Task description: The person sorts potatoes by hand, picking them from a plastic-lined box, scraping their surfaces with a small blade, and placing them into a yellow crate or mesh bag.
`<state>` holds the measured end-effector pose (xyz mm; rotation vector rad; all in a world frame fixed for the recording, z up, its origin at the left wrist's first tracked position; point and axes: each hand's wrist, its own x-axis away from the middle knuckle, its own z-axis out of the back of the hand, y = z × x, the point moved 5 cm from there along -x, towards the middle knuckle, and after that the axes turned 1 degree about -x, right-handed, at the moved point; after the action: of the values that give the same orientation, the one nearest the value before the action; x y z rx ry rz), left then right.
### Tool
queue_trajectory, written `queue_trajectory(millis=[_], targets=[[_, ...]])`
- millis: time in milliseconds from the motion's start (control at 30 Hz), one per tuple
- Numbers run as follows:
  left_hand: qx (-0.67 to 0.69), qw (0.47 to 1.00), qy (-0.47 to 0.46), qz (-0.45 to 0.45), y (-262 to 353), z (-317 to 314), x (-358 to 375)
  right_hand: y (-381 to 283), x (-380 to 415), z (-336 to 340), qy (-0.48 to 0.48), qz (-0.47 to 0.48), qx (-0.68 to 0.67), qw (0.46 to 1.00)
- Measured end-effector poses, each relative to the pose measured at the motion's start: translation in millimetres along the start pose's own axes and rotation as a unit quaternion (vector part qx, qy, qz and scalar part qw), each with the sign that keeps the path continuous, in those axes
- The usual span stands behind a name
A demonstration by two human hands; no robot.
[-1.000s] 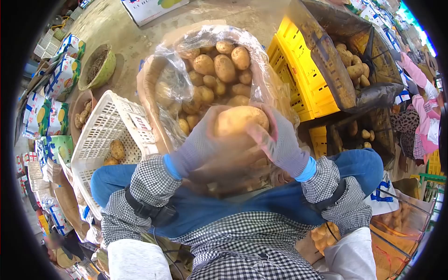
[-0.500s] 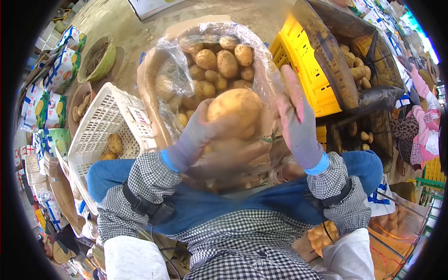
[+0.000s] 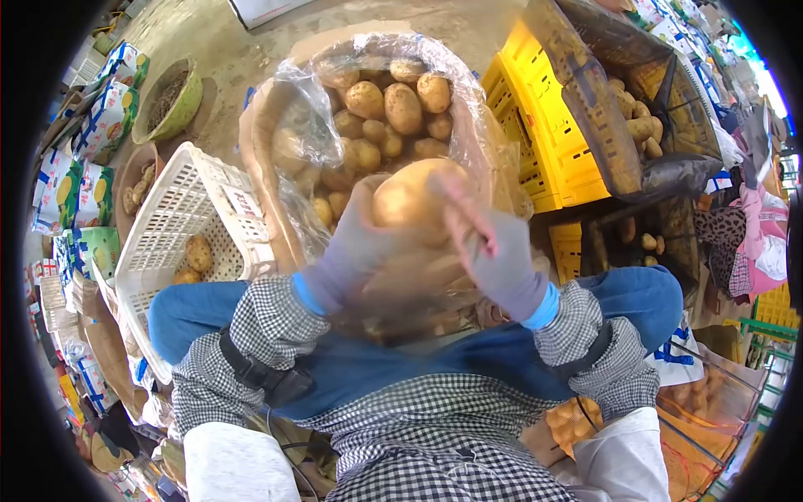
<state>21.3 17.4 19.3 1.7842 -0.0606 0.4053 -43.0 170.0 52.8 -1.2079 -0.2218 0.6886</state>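
Observation:
My left hand (image 3: pixel 355 247), in a grey-purple glove, is closed around the left side of a large potato (image 3: pixel 410 197). My right hand (image 3: pixel 498 251), gloved the same way, lies against the potato's right side with its fingers stretched out and slightly blurred. Both hands are above a box (image 3: pixel 259 142) lined with clear plastic (image 3: pixel 309 109). Many potatoes (image 3: pixel 403 109) of mixed size fill the far part of that box. Its near part is blurred and partly hidden by my hands.
A white plastic crate (image 3: pixel 171 213) with a few potatoes stands at my left. Yellow crates (image 3: pixel 556 125) with dark liners and potatoes are on the right. A green basin (image 3: pixel 180 109) sits on the floor at back left. A person in pink (image 3: pixel 757 243) is at far right.
My right hand has moved left from beside the box onto the potato. My left hand still holds the potato in nearly the same place.

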Motion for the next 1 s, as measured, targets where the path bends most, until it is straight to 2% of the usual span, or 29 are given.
queue_trajectory(millis=[33,67,100,133,167,200,267,333,400,433,533,600,633,667,733,767,867,967,1000], targets=[[-0.055,0.998,0.005,-0.021,7.4,-2.5,1.2,7.7,-3.9,5.7,-0.009,-0.106,-0.048,0.993],[-0.109,0.993,0.010,-0.042,15.7,-6.2,2.8,8.8,-5.2,5.8,-0.002,-0.095,-0.054,0.994],[-0.135,0.990,0.015,-0.028,20.7,-9.8,5.6,10.0,-6.5,5.9,0.005,-0.085,-0.060,0.995],[-0.160,0.987,0.020,-0.014,26.5,-13.5,9.0,7.0,-6.4,-0.9,0.027,0.043,-0.026,0.998],[-0.186,0.982,0.026,0.000,28.4,-14.6,10.9,4.1,-3.9,-4.7,0.023,0.095,-0.011,0.995],[-0.246,0.967,0.036,-0.060,25.0,-8.9,8.0,0.6,-1.1,-8.4,0.020,0.146,0.002,0.989],[-0.361,0.914,0.053,-0.176,7.8,5.9,2.6,-0.5,8.1,-16.4,-0.034,0.093,-0.010,0.995],[-0.350,0.926,0.041,-0.140,24.6,-8.6,12.3,26.8,-3.3,2.8,0.008,-0.059,0.041,0.997],[-0.369,0.911,0.065,-0.170,35.2,-16.0,20.1,45.9,-8.3,21.7,0.026,-0.155,0.001,0.988],[-0.395,0.888,0.095,-0.217,40.8,-16.7,23.4,50.5,-10.2,27.2,0.021,-0.174,-0.065,0.982],[-0.432,0.824,0.128,-0.343,44.3,-11.0,23.1,65.4,-14.0,2.1,-0.077,-0.166,-0.204,0.962],[-0.420,0.812,0.106,-0.392,45.6,-10.1,22.8,44.6,-7.0,-3.6,-0.126,-0.200,-0.364,0.901],[-0.401,0.818,0.085,-0.403,46.1,-11.6,23.9,23.9,-6.8,-7.5,-0.147,-0.224,-0.434,0.860],[-0.383,0.824,0.063,-0.413,46.7,-13.8,25.1,17.4,-6.8,-1.3,-0.135,-0.208,-0.417,0.874],[-0.215,0.927,0.012,-0.306,32.9,-14.4,17.0,7.3,-12.0,7.6,-0.119,-0.177,-0.388,0.897],[-0.140,0.958,-0.013,-0.251,28.5,-14.2,13.8,2.5,-16.4,10.6,-0.116,-0.163,-0.377,0.905],[0.063,0.992,-0.058,-0.090,20.8,-11.3,9.5,-1.3,-21.5,13.2,-0.117,-0.125,-0.364,0.916],[0.097,0.992,-0.043,-0.074,19.9,-5.8,7.7,-3.3,-20.3,13.4,-0.115,-0.115,-0.341,0.926],[-0.054,0.980,-0.070,-0.180,30.1,-7.5,9.6,-3.6,-20.4,15.0,-0.113,-0.116,-0.328,0.931]])
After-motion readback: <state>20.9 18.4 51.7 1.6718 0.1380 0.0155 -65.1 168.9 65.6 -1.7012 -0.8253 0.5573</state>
